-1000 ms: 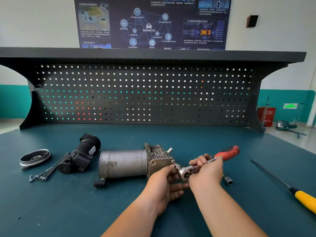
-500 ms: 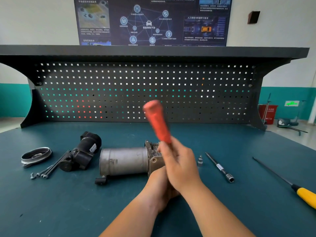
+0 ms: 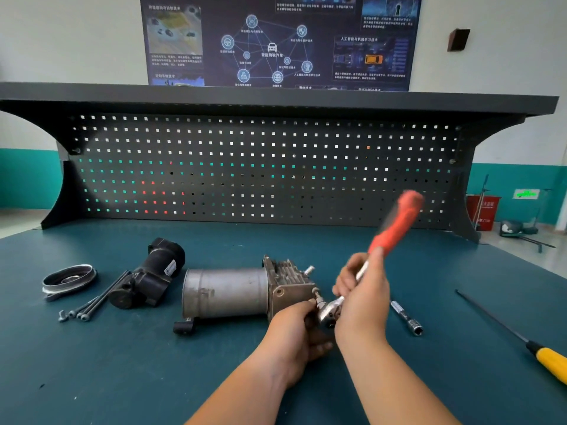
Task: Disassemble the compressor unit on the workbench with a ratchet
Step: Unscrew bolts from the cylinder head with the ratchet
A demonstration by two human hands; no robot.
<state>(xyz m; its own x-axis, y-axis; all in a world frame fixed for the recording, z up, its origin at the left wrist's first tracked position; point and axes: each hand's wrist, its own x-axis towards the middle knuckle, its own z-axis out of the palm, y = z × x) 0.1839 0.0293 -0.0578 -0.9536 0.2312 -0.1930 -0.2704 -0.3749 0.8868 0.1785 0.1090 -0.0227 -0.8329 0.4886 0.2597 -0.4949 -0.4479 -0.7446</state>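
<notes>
The compressor (image 3: 239,292) lies on its side at the middle of the bench (image 3: 122,369), its grey cylinder to the left and its finned block to the right. The left hand (image 3: 294,335) grips the block's lower right corner, fingers curled round it. The right hand (image 3: 362,299) holds the ratchet (image 3: 391,233), fingers wrapped round the steel shank. The ratchet's head sits on a fitting at the block's right face, just beside the left hand's fingertips. Its red handle tilts up and to the right, blurred.

Left of the compressor lie a black part (image 3: 147,277), 3 or 4 long bolts (image 3: 89,305) and a pulley (image 3: 69,279). Right of the hands lies an extension bar (image 3: 406,317); a yellow-handled screwdriver (image 3: 549,360) lies further right. A pegboard (image 3: 260,167) backs the bench.
</notes>
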